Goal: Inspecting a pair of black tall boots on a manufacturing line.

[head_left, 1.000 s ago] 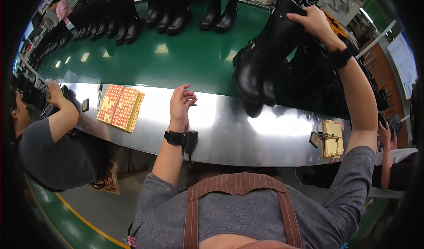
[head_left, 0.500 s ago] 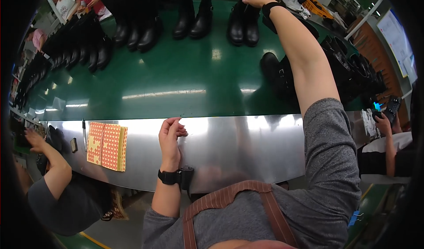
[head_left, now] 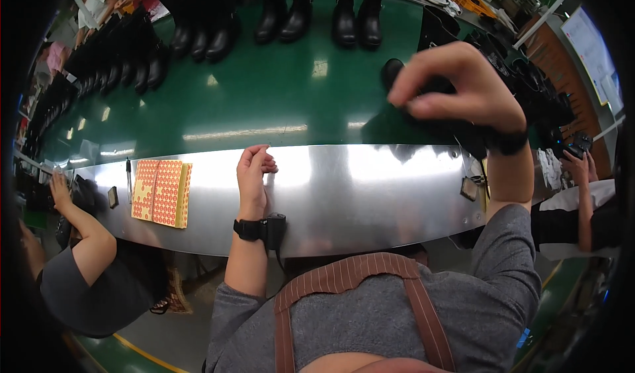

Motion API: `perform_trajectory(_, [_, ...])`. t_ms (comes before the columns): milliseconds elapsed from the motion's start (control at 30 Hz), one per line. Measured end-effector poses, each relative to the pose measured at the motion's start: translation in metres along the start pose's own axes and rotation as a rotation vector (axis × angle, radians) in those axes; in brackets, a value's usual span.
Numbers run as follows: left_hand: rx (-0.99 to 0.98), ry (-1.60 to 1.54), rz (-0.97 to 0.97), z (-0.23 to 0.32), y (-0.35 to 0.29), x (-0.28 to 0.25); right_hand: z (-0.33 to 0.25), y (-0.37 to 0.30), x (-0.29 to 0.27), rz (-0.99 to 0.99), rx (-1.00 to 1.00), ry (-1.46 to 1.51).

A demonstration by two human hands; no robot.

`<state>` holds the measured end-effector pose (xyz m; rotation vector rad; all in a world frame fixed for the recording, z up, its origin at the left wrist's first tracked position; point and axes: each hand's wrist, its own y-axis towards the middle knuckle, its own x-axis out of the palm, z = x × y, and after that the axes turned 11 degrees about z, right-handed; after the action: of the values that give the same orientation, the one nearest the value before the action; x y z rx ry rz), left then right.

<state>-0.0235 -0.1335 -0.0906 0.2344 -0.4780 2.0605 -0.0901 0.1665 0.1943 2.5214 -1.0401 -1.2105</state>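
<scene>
My left hand (head_left: pixel 251 171) rests above the metal strip, its fingers curled and pressed together; anything held there is too small to make out. My right hand (head_left: pixel 463 85) is raised, slightly blurred, with bent fingers and thumb forming a loose, empty arc. Behind and below it lies a black boot (head_left: pixel 391 70) on its side, mostly covered by the hand. A pair of tall black boots (head_left: pixel 357 29) stands upright at the far edge, out of the hand's reach. Left of my left hand is a thick stack of sticker sheets (head_left: pixel 157 191) with round red-and-white labels.
More black boots (head_left: pixel 294 19) line the far side of the green table (head_left: pixel 264 95). A pen (head_left: pixel 128 173) and small blocks (head_left: pixel 113 197) lie on the metal strip (head_left: pixel 317 201). A co-worker's arm (head_left: pixel 83 217) is at left; another person's hands (head_left: pixel 581 166) are at right.
My right hand has let go of the tall boot at the far edge and come back toward me, over the lying boot. My left hand remains curled in about the same place.
</scene>
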Motion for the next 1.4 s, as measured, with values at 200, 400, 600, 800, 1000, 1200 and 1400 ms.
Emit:
perform_trajectory(200, [0.023, 0.024, 0.01, 0.003, -0.003, -0.002, -0.079, -0.081, 0.023, -0.035, -0.567, 1.093])
perform_trajectory(400, [0.018, 0.028, -0.003, 0.003, -0.001, 0.004, -0.133, -0.08, 0.039, 0.063, -0.335, 1.084])
perform_trajectory(600, [0.007, 0.052, -0.006, 0.002, -0.003, -0.001, -0.065, -0.022, 0.046, -0.292, -0.645, 1.085])
perform_trajectory(800, [0.015, 0.095, -0.014, 0.005, -0.004, 0.01, 0.186, 0.025, 0.086, 0.265, 0.455, -0.765])
perform_trajectory(1000, [0.026, 0.13, 0.005, 0.002, -0.004, 0.009, 0.361, 0.041, 0.037, 0.508, 0.893, -1.121])
perform_trajectory(1200, [0.023, 0.192, 0.007, 0.003, -0.007, 0.013, 0.385, 0.042, 0.028, 0.422, 1.067, -1.041])
perform_trajectory(1400, [0.03, 0.236, -0.027, 0.004, -0.01, 0.017, 0.427, 0.043, 0.011, 0.395, 0.817, -1.049])
